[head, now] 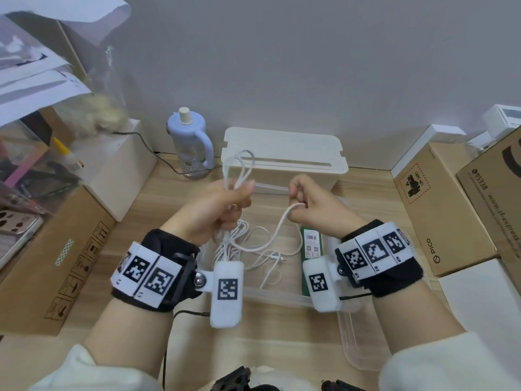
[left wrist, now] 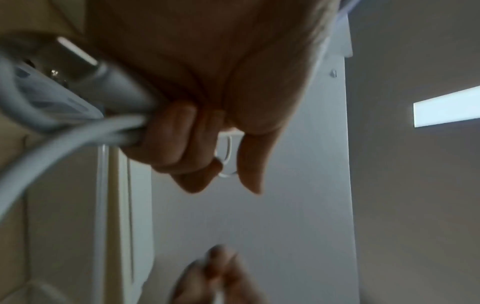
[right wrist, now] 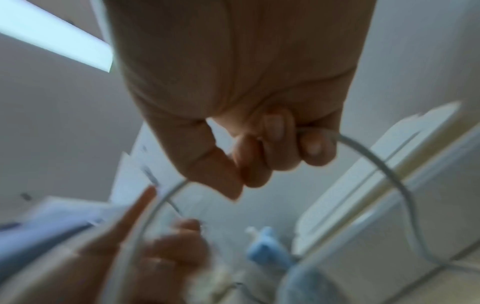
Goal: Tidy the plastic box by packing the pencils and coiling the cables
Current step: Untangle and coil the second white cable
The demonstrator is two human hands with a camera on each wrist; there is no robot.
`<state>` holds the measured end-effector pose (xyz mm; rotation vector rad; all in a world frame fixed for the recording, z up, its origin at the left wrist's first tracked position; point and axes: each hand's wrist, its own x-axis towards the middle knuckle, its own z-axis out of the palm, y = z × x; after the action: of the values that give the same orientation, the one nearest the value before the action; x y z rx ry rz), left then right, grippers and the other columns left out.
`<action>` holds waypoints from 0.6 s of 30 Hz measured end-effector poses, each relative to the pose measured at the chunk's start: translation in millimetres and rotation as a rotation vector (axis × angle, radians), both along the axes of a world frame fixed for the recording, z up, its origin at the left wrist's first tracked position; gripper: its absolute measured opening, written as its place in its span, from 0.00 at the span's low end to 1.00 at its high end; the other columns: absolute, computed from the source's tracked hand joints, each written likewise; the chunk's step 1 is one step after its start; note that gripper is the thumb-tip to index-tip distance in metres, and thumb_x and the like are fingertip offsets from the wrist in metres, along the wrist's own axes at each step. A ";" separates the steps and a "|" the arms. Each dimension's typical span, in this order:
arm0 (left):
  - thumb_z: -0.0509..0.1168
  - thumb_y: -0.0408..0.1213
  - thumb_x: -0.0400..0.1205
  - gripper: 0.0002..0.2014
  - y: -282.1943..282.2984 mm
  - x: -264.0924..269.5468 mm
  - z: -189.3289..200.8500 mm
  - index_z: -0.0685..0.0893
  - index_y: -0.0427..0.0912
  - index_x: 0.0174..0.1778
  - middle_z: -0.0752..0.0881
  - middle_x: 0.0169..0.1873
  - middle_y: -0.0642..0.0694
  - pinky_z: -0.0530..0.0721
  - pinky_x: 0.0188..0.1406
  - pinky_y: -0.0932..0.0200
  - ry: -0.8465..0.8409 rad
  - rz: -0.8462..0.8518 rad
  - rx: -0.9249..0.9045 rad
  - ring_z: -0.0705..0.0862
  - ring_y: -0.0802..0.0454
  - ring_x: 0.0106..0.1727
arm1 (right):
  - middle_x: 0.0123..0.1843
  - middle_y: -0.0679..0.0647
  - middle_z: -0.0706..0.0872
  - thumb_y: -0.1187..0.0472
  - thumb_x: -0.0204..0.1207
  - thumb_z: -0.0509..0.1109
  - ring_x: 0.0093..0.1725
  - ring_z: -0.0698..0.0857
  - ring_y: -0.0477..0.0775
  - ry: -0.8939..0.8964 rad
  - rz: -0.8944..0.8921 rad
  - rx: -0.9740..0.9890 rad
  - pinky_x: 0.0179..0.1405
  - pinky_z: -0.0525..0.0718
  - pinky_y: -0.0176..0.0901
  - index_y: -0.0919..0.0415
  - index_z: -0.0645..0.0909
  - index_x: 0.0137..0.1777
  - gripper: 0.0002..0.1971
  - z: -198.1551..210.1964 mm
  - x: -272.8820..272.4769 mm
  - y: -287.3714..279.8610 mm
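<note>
From the head view, the left hand (head: 217,204) is closed round a gathered bundle of the white cable (head: 255,246), with two loops standing up above the fist and the loose remainder trailing down into the clear plastic box (head: 349,345) on the wooden surface (head: 158,210); the right hand (head: 315,204), just beside it, pinches a single strand of the same cable that sags between the two hands. A green pencil pack (head: 311,249) lies inside the box near the right wrist. The cable looks light, limp and thin, so it should bend freely but spring out of its loops if the grip slackens; the place to hold it is at the neck of the bundle, where the loops cross, while the free strand is fed in. In the left wrist view, the fingers (left wrist: 176,139) are curled tight over several grey-white strands of cable (left wrist: 78,135) against the palm. In the right wrist view, blurred, the thumb and fingers (right wrist: 272,144) nip one strand (right wrist: 389,170) that arcs away on both sides.
</note>
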<state>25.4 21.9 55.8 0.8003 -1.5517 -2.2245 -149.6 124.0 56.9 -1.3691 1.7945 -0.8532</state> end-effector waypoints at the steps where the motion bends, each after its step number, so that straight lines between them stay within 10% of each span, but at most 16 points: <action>1: 0.73 0.46 0.70 0.18 5.1 -3.6 -2.4 0.69 0.45 0.30 0.64 0.23 0.48 0.56 0.15 0.67 -0.044 -0.065 -0.089 0.59 0.59 0.17 | 0.30 0.50 0.70 0.70 0.63 0.67 0.29 0.67 0.48 -0.080 0.007 -0.078 0.32 0.68 0.42 0.50 0.64 0.35 0.16 7.6 6.0 -2.6; 11: 0.69 0.33 0.75 0.12 24.6 -11.4 4.5 0.72 0.43 0.31 0.76 0.16 0.53 0.51 0.23 0.58 -0.082 -0.262 -0.139 0.59 0.57 0.19 | 0.33 0.51 0.84 0.80 0.64 0.67 0.33 0.84 0.48 -0.152 0.010 -0.256 0.38 0.82 0.37 0.56 0.77 0.32 0.16 30.5 23.5 -10.7; 18: 0.57 0.28 0.67 0.06 11.1 -6.1 -1.2 0.69 0.45 0.30 0.65 0.18 0.52 0.55 0.18 0.64 0.081 -0.102 0.172 0.61 0.57 0.19 | 0.37 0.50 0.81 0.75 0.65 0.75 0.24 0.75 0.41 -0.242 -0.078 -0.253 0.25 0.78 0.34 0.55 0.74 0.39 0.16 17.1 6.7 -2.8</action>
<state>19.3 32.9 54.6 0.6806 -1.4079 -2.4585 -142.8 121.2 74.0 -1.2917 1.6021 -1.2670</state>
